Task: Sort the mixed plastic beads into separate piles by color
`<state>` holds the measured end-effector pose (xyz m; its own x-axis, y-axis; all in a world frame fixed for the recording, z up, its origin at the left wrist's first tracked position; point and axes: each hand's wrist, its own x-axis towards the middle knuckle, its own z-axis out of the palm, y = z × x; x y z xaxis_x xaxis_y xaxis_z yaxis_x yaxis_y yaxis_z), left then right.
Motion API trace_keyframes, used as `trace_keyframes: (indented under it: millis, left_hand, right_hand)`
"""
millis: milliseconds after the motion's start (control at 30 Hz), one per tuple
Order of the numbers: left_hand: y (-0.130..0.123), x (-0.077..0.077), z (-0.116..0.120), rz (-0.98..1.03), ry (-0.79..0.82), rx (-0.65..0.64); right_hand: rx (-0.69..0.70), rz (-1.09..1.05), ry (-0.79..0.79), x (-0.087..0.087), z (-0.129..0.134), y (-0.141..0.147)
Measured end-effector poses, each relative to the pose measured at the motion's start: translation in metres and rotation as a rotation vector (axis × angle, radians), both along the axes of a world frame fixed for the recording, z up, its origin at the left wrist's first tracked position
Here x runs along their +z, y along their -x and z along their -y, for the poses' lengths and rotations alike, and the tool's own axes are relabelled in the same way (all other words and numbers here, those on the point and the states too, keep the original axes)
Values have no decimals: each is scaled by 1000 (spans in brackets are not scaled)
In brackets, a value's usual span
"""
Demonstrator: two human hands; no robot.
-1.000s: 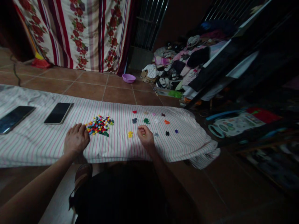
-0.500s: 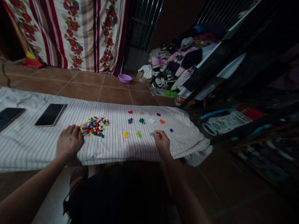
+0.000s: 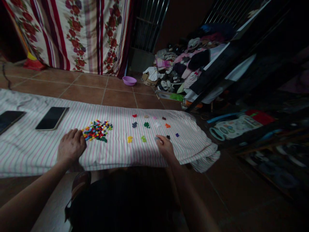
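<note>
A mixed pile of small colourful plastic bricks (image 3: 98, 130) lies on the striped cloth. My left hand (image 3: 71, 145) rests palm down at the pile's left edge, its fingers laid on the cloth and touching the nearest bricks. My right hand (image 3: 165, 145) is over a small grey cluster (image 3: 156, 138), thumb and fingertips pressed together; what they hold is too small to make out. Around it lie little single-colour groups: yellow bricks (image 3: 130, 139), light green bricks (image 3: 143, 139), dark green bricks (image 3: 146, 125), white bricks (image 3: 157, 125), orange bricks (image 3: 167, 125), black bricks (image 3: 168, 137) and purple bricks (image 3: 177, 135).
Two phones, a near one (image 3: 52, 118) and a far-left one (image 3: 9, 120), lie on the cloth (image 3: 116, 158). Beyond its far edge, a purple basin (image 3: 129, 81) stands on the tiled floor. A heap of clothes (image 3: 183, 64) is behind, and a dark rack stands at right.
My right hand has shifted slightly left, onto the grey cluster, and the black bricks behind it now show. My left hand has stayed beside the pile.
</note>
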<state>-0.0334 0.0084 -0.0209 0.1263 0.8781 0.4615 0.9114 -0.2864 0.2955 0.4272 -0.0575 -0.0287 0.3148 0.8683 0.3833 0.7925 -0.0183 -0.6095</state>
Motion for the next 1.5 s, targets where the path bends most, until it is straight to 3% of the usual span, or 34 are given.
trace_keyframes:
  millis: [400, 633, 800, 1067, 1333, 1500]
  left_hand:
    - [-6, 2, 0, -78, 30, 123]
    - [-8, 2, 0, -88, 18, 139]
    - [-9, 3, 0, -49, 42, 139]
    - [-9, 3, -1, -92, 68, 155]
    - [-10, 4, 0, -114, 65, 171]
    - [-10, 5, 0, -75, 65, 150]
  right_hand:
    - [26, 67, -32, -1, -4, -1]
    - [-24, -8, 22, 3, -5, -2]
    - [-71, 72, -32, 5, -8, 0]
    - [55, 217, -238, 13, -16, 40]
    - [290, 237, -282, 9, -23, 101]
    - [189, 233, -315, 7, -23, 97]
